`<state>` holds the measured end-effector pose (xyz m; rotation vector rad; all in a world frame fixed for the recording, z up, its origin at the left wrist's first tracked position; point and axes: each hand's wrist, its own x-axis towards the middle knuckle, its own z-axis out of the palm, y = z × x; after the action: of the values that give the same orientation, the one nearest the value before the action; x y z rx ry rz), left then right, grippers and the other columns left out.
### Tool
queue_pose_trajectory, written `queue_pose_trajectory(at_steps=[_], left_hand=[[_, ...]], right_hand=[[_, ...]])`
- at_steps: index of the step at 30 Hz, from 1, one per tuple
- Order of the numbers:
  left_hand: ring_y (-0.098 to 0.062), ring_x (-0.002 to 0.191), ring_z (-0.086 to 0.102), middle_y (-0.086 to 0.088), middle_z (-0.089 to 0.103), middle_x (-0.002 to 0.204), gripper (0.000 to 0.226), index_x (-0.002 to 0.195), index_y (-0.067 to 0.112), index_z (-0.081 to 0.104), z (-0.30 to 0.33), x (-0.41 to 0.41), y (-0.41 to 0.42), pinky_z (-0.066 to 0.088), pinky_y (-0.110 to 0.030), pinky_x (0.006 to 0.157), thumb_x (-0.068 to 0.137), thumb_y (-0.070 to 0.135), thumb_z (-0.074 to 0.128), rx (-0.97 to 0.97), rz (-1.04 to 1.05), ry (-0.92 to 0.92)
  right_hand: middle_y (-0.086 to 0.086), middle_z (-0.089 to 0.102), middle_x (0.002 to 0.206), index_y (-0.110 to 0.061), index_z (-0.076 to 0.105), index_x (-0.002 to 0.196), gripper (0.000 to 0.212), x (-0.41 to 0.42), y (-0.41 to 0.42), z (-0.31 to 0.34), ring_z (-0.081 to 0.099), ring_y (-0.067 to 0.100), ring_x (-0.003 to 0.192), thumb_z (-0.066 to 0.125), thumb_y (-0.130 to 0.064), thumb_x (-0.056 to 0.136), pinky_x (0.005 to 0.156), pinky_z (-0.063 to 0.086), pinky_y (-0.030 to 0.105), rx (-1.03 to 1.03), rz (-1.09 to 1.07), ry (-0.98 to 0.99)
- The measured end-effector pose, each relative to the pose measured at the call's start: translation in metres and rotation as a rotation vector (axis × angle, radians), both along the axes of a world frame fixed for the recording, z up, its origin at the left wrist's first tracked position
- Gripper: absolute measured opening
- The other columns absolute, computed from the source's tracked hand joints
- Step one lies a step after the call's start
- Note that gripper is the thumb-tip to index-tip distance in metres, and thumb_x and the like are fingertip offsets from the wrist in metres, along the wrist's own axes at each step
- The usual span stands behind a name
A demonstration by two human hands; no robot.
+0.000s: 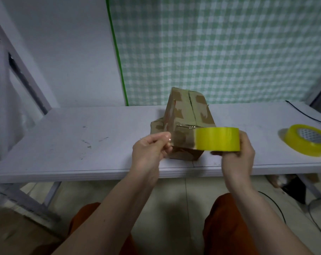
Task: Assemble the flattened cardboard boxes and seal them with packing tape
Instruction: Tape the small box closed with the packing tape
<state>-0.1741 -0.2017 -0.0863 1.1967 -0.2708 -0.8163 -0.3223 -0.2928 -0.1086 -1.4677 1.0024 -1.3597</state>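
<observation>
Item: white table, scuffed, running the width of the view; a grey metal frame is standing against the wall at its far left.

Item: left hand, hovering over the near table edge. Thumb and forefinger are pinching the free end of the clear tape strip; the remaining fingers are curling inward, holding nothing else.

Item: cardboard box, assembled and sitting on the table just behind the hands, its patched top face tilting toward the camera. The centre seam is lying unsealed; torn patches of old tape are showing on either side of it. A lower cardboard face is showing through the stretched strip.

Item: yellow tape roll, gripped in the right hand, fingers wrapping the far side and thumb underneath. The strip is running taut from roll to left hand in front of the box.

Item: second tape roll, lying flat on the table, well apart to the right.

Step, as judged: tape is being drawn out for sealing. Next move is calling for the pinched end to be pressed onto one box face, the strip laid along the open seam, then cut or torn at the roll.
</observation>
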Motion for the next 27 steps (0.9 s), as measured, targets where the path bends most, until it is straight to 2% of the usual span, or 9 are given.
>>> queue_pose_trajectory(at_steps=[3, 5, 7, 10, 14, 18, 22, 25, 27], left_hand=[[-0.009, 0.057, 0.060, -0.002, 0.064, 0.063, 0.007, 0.079, 0.008, 0.071, 0.006, 0.005, -0.004, 0.056, -0.028, 0.071, 0.086, 0.005, 0.069, 0.026, 0.025, -0.071], [-0.008, 0.055, 0.058, 0.000, 0.061, 0.058, 0.008, 0.078, 0.009, 0.071, 0.011, 0.004, -0.010, 0.057, -0.031, 0.074, 0.086, 0.011, 0.070, 0.045, 0.036, -0.106], [-0.009, 0.054, 0.056, 0.002, 0.060, 0.055, 0.010, 0.076, 0.009, 0.071, 0.016, 0.002, -0.019, 0.057, -0.030, 0.071, 0.084, 0.015, 0.073, 0.067, 0.084, -0.179], [-0.009, 0.052, 0.056, 0.005, 0.060, 0.051, 0.013, 0.071, 0.012, 0.071, 0.023, 0.002, -0.034, 0.056, -0.023, 0.061, 0.081, 0.017, 0.077, 0.076, 0.160, -0.291], [-0.004, 0.048, 0.057, 0.008, 0.062, 0.050, 0.015, 0.069, 0.015, 0.070, 0.021, 0.002, -0.050, 0.057, -0.021, 0.061, 0.081, 0.021, 0.078, 0.141, 0.208, -0.359], [-0.004, 0.045, 0.056, 0.007, 0.062, 0.052, 0.016, 0.069, 0.014, 0.069, 0.011, 0.008, -0.056, 0.056, -0.022, 0.059, 0.081, 0.020, 0.077, 0.209, 0.226, -0.344], [-0.005, 0.043, 0.054, 0.004, 0.061, 0.054, 0.014, 0.071, 0.011, 0.070, 0.001, 0.011, -0.057, 0.051, -0.020, 0.054, 0.081, 0.018, 0.077, 0.243, 0.216, -0.315], [-0.005, 0.045, 0.054, 0.002, 0.062, 0.056, 0.012, 0.075, 0.009, 0.071, -0.006, 0.016, -0.058, 0.051, -0.020, 0.056, 0.082, 0.019, 0.075, 0.265, 0.193, -0.289], [-0.007, 0.049, 0.056, 0.001, 0.063, 0.060, 0.014, 0.078, 0.008, 0.072, -0.011, 0.020, -0.059, 0.050, -0.016, 0.054, 0.084, 0.021, 0.073, 0.292, 0.163, -0.283]], right_hand=[[0.015, 0.059, 0.111, -0.010, 0.058, 0.119, 0.047, -0.015, -0.025, -0.009, 0.059, 0.031, 0.094, 0.042, 0.015, 0.082, 0.062, 0.053, 0.021, 0.039, -0.100, 0.092], [0.013, 0.058, 0.113, -0.014, 0.058, 0.119, 0.048, -0.014, -0.032, -0.011, 0.057, 0.031, 0.102, 0.040, 0.011, 0.082, 0.079, 0.054, 0.036, 0.064, -0.111, 0.126], [0.008, 0.058, 0.112, -0.017, 0.055, 0.115, 0.049, -0.011, -0.033, -0.005, 0.056, 0.025, 0.103, 0.039, 0.012, 0.080, 0.087, 0.051, 0.045, 0.050, -0.103, 0.130], [0.006, 0.056, 0.106, -0.020, 0.050, 0.113, 0.050, -0.012, -0.041, 0.012, 0.054, 0.022, 0.098, 0.035, 0.015, 0.080, 0.082, 0.052, 0.044, -0.006, -0.108, 0.104], [0.003, 0.053, 0.104, -0.008, 0.052, 0.122, 0.054, -0.010, -0.060, 0.031, 0.049, 0.017, 0.094, 0.032, 0.017, 0.078, 0.074, 0.040, 0.027, -0.122, -0.150, 0.245], [0.009, 0.058, 0.110, -0.008, 0.052, 0.128, 0.057, -0.005, -0.070, 0.034, 0.048, 0.018, 0.097, 0.034, 0.014, 0.079, 0.080, 0.037, 0.024, -0.145, -0.112, 0.402], [0.012, 0.058, 0.128, -0.014, 0.053, 0.132, 0.060, 0.001, -0.073, 0.033, 0.051, 0.028, 0.116, 0.036, 0.012, 0.081, 0.091, 0.037, 0.024, -0.201, -0.146, 0.448], [0.013, 0.058, 0.127, -0.018, 0.053, 0.133, 0.061, 0.006, -0.074, 0.033, 0.051, 0.030, 0.115, 0.037, 0.010, 0.082, 0.093, 0.039, 0.029, -0.227, -0.136, 0.471], [0.013, 0.060, 0.124, -0.019, 0.053, 0.133, 0.060, 0.007, -0.075, 0.034, 0.053, 0.028, 0.110, 0.038, 0.010, 0.083, 0.090, 0.039, 0.027, -0.233, -0.114, 0.476]])
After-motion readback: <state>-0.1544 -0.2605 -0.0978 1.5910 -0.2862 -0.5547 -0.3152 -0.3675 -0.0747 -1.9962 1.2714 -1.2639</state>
